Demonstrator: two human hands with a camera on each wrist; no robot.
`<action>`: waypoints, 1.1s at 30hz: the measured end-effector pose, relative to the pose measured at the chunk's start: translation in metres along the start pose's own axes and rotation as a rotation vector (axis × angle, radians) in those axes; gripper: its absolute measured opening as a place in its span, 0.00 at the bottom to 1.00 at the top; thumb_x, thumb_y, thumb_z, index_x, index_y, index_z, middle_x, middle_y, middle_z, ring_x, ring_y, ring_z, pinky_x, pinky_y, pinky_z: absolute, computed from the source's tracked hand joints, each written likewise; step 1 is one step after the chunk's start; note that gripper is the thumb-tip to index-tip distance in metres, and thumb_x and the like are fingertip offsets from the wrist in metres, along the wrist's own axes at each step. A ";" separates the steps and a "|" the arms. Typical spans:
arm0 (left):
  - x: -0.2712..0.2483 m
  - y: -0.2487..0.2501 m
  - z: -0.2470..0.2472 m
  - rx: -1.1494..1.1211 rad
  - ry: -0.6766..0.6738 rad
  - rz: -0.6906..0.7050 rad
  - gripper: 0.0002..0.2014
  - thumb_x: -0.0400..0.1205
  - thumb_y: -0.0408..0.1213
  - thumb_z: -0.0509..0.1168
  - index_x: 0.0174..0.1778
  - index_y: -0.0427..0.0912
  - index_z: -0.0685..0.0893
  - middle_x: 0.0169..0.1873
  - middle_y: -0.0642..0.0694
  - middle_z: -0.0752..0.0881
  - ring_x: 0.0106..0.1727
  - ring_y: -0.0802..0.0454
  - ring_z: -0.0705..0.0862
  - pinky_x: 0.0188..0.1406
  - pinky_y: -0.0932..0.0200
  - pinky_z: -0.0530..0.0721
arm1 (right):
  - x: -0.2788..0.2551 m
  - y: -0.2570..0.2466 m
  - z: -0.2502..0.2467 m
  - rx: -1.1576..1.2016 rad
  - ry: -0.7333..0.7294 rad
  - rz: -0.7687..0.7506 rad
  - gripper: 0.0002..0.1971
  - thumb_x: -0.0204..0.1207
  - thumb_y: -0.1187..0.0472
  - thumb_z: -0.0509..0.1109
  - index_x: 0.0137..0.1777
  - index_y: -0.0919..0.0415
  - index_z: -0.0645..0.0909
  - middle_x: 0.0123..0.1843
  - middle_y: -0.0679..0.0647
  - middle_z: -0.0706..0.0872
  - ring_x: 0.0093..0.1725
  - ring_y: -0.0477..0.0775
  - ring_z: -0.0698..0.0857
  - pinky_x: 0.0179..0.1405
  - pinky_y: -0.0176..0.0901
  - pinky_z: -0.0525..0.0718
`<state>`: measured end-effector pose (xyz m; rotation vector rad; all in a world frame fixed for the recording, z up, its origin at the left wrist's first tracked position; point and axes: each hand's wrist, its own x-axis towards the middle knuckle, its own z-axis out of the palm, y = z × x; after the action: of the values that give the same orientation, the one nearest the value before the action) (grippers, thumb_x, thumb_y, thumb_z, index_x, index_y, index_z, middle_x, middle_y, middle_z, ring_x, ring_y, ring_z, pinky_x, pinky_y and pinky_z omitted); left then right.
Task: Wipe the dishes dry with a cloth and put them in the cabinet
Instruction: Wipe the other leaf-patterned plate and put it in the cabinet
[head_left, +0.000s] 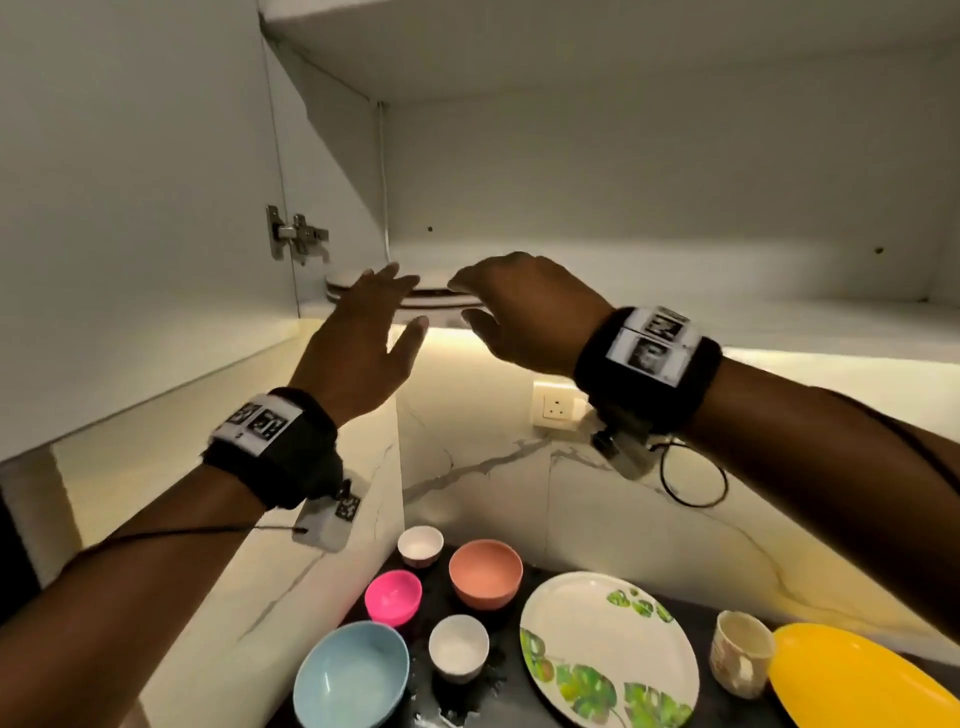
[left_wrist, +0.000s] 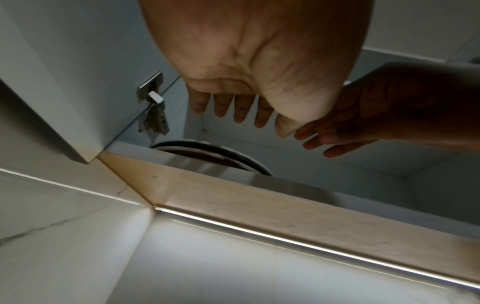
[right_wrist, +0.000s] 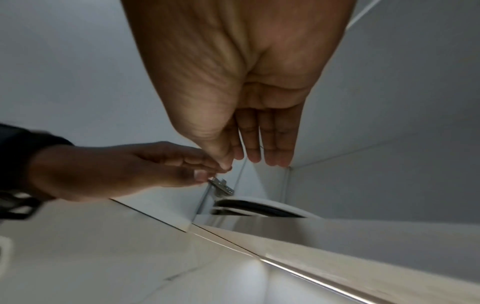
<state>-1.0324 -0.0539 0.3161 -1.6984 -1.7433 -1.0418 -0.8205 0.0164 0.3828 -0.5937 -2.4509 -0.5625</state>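
Plates (head_left: 340, 285) sit stacked flat in the left corner of the cabinet (head_left: 675, 208), directly beyond the left hand (head_left: 358, 348) and right hand (head_left: 524, 312), which flank the rim, fingers relaxed and empty, seemingly just clear of it.

both arms raised, left hand (head_left: 358, 343) and right hand (head_left: 524, 312) empty, fingers loose

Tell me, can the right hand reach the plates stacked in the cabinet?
Probably yes. The right hand is open and empty just in front of the plates; the cabinet door is swung open and nothing lies between.
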 end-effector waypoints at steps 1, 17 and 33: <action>-0.013 0.007 -0.002 -0.013 0.025 0.009 0.27 0.91 0.51 0.61 0.87 0.49 0.70 0.88 0.46 0.68 0.89 0.46 0.65 0.85 0.54 0.61 | -0.020 -0.003 -0.003 0.026 0.011 -0.003 0.17 0.88 0.54 0.67 0.74 0.55 0.82 0.66 0.55 0.90 0.62 0.62 0.88 0.60 0.58 0.87; -0.233 0.032 0.101 -0.311 -0.375 -0.132 0.22 0.83 0.51 0.67 0.73 0.49 0.85 0.77 0.52 0.83 0.79 0.52 0.80 0.76 0.48 0.80 | -0.311 -0.028 0.107 0.479 -0.296 0.323 0.20 0.87 0.49 0.72 0.77 0.49 0.83 0.79 0.45 0.84 0.76 0.46 0.84 0.72 0.49 0.84; -0.320 0.073 0.234 -0.315 -0.750 -0.419 0.22 0.83 0.51 0.69 0.71 0.48 0.87 0.69 0.49 0.88 0.69 0.50 0.86 0.71 0.50 0.83 | -0.491 0.008 0.245 0.454 -1.213 0.268 0.38 0.73 0.31 0.76 0.81 0.47 0.76 0.84 0.48 0.76 0.82 0.58 0.76 0.76 0.56 0.80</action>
<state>-0.8891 -0.0678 -0.0604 -2.1581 -2.6036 -0.9422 -0.5481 0.0049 -0.0941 -1.2816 -3.2860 0.6850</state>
